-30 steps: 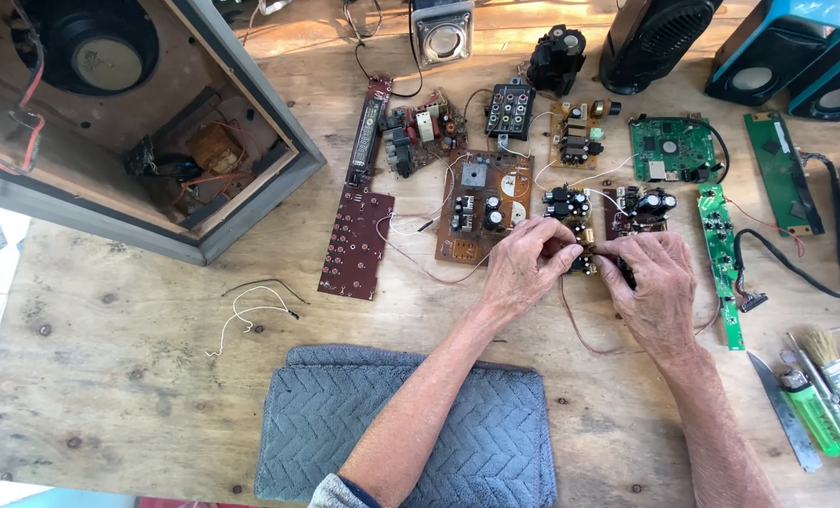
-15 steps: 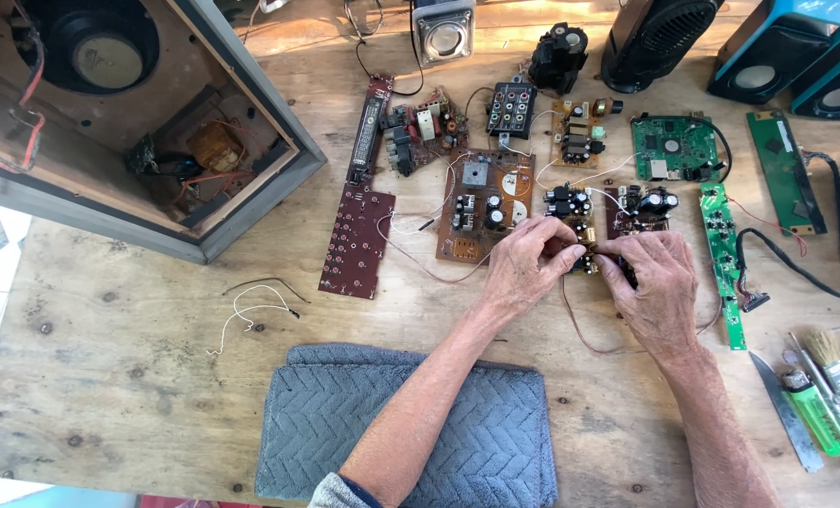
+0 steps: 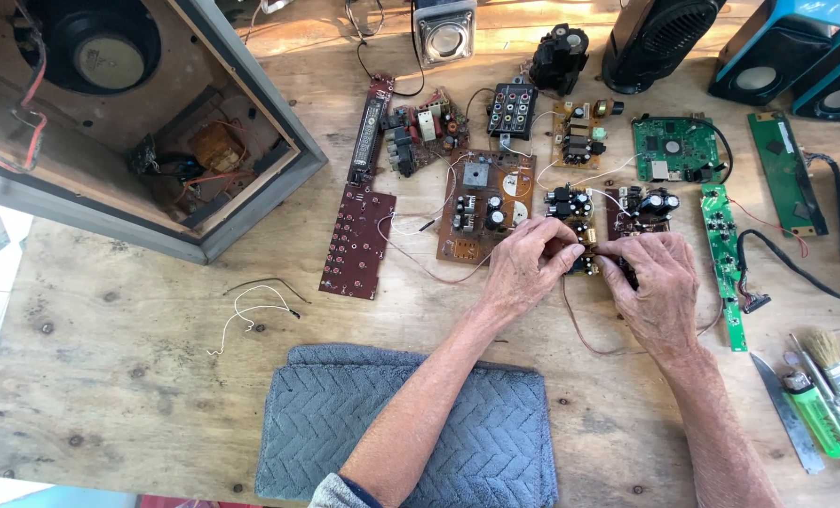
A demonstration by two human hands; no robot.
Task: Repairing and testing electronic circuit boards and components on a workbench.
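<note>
A: Hands first. Where are they?

B: Both over the wooden table (image 3: 110, 395), right of centre. Left hand (image 3: 523, 268) and right hand (image 3: 655, 287) meet at a small circuit board (image 3: 580, 212) with black capacitors on it.

A: Finger state?

B: Left fingers (image 3: 556, 254) curled in, tips pinched at the board's lower edge. Right fingers (image 3: 618, 254) curled too, pinching from the other side. Both closed tight on something tiny at that edge. Whether it's a part or a wire end, can't tell, the fingertips cover it.

A: So the board lies where?

B: Flat on the table, just above the fingertips, touching them. A second dark board (image 3: 641, 209) sits right beside it, above the right hand. A thin red wire (image 3: 580, 329) loops below the hands.

A: Neighbours?

B: Brown board (image 3: 481, 212) just left of the left hand. Dark red perforated board (image 3: 356, 243) further left. Long green strip board (image 3: 724, 259) right of the right hand, square green board (image 3: 676, 149) above it.

A: Rest of the table?

B: Open speaker cabinet (image 3: 157, 122) top left, lying tilted, driver and wiring visible inside. Grey towel (image 3: 476, 442) at the bottom edge, left forearm crosses over it. Loose white wire (image 3: 241, 315) left of the towel. Brush (image 3: 829, 362), green lighter (image 3: 815, 414) and knife blade (image 3: 785, 409) bottom right. Small speakers (image 3: 777, 56) along the top right.
</note>
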